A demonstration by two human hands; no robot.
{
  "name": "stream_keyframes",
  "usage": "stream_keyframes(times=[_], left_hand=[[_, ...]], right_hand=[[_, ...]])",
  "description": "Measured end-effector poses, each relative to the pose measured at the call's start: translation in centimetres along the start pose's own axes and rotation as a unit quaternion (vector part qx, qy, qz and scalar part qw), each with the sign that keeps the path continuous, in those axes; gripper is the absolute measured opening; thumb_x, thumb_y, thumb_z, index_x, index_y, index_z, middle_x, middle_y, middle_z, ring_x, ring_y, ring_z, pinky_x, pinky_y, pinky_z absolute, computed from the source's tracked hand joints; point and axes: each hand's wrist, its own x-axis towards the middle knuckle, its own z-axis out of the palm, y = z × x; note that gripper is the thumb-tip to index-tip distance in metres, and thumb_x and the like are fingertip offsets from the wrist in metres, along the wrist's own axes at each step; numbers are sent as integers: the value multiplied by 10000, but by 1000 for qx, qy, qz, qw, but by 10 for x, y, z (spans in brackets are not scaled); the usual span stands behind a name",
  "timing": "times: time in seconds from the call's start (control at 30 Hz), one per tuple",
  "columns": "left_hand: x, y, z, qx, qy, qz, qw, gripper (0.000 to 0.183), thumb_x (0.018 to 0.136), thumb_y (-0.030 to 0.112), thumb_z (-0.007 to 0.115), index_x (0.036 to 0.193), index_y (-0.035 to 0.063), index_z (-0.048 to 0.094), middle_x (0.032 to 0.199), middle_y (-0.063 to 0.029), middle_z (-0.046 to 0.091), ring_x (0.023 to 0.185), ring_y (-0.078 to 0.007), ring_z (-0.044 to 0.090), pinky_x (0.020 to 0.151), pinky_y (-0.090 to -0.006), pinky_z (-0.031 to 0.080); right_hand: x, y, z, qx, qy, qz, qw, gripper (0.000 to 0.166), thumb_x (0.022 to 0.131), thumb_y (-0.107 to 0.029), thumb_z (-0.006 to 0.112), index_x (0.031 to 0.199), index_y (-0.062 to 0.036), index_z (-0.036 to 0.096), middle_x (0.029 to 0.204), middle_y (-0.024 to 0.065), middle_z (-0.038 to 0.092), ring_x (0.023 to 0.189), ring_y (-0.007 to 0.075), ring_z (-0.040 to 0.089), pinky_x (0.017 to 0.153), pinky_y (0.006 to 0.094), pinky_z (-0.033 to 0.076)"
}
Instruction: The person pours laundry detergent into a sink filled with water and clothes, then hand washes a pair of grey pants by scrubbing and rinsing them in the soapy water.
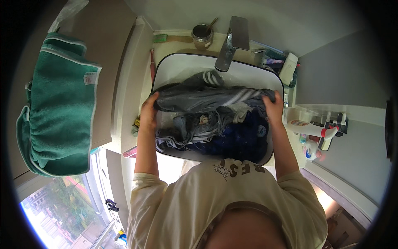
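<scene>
A wet grey garment with white stripes (192,96) is stretched across a white washbasin with a dark rim (180,63). My left hand (150,109) grips its left end near the basin's left edge. At the right edge, my right hand (274,107) holds the other end. Below the stretched cloth, a dark blue garment (239,137) and more grey, striped clothing (202,124) lie bunched in the basin. A light-coloured cloth piece (242,112) shows between them. How deep the water is, I cannot tell.
The metal faucet (239,34) juts over the basin's back. Behind stand a glass jar (202,36) and a green brush (160,38). A white bottle (289,67) and a spray bottle (306,127) are on the right. A green towel (63,109) hangs left.
</scene>
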Motion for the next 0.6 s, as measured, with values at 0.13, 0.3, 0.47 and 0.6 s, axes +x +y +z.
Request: stream_keyframes(times=[0.13, 0.3, 0.47, 0.6], left_hand=[[-11, -1, -7, 547, 138, 107, 818, 497, 830, 370, 683, 1071, -54, 588, 1078, -198, 635, 947, -344, 620, 824, -408, 497], [-2, -52, 71, 673, 20, 365, 643, 811, 799, 595, 615, 1439, 168, 357, 1476, -258, 239, 1364, -470, 199, 1079, -630, 165], [28, -85, 97, 765, -118, 321, 546, 908, 730, 738, 565, 1484, 335, 261, 1543, -191, 140, 1391, -482, 121, 1033, -715, 105], [50, -95, 98, 785, -171, 303, 512, 772, 737, 668, 610, 1389, 298, 424, 1490, -179, 258, 1325, -429, 273, 1019, -669, 209]], right_hand=[[-20, -13, -16, 225, 30, 4, 974, 190, 741, -3, 615, 927, -27, 580, 870, 11, 572, 782, 141, 543, 731, 281, 459], [-20, -8, 22, -89, -74, -278, 954, 328, 731, 19, 586, 1050, -61, 583, 1252, 141, 488, 1135, 310, 486, 956, 379, 400], [-4, -18, 79, -407, -207, -346, 819, 669, 727, -315, 732, 1351, -280, 495, 1489, 172, 267, 1323, 468, 266, 1036, 642, 225], [12, -9, 105, -474, -263, -333, 772, 844, 644, -470, 779, 1399, -327, 430, 1481, 167, 276, 1312, 472, 275, 1044, 631, 227]])
